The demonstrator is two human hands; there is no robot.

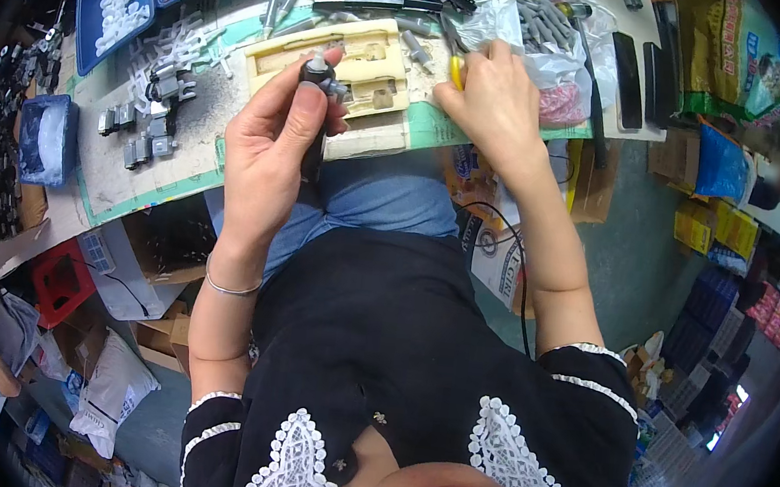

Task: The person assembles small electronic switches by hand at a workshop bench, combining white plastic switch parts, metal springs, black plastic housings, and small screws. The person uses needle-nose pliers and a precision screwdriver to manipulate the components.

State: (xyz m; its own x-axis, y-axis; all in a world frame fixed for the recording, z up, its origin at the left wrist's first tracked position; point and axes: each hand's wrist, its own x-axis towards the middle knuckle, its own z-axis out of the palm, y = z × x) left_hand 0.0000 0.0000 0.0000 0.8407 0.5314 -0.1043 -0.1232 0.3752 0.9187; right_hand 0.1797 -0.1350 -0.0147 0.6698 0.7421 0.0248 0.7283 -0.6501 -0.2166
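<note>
Upright in my left hand (268, 143) is a black tube-shaped part (313, 159) with a pale grey piece at its top, pinched between thumb and fingers. It stands just over the table's near edge, in front of a cream-coloured mould block (383, 72) with hollows in it. To the right, my right hand (501, 113) closes round the yellow handle of a pair of pliers (456, 70). The jaws of the pliers point away from me toward the dark tool parts; the fingers partly hide the handles.
Small grey and black fittings (163, 85) lie on the left of the table. Blue bins (80, 26) with white parts stand at the back left, a small blue tray (47, 140) nearer. Plastic bags of grey tubes (547, 26) and a dark phone (626, 80) lie right.
</note>
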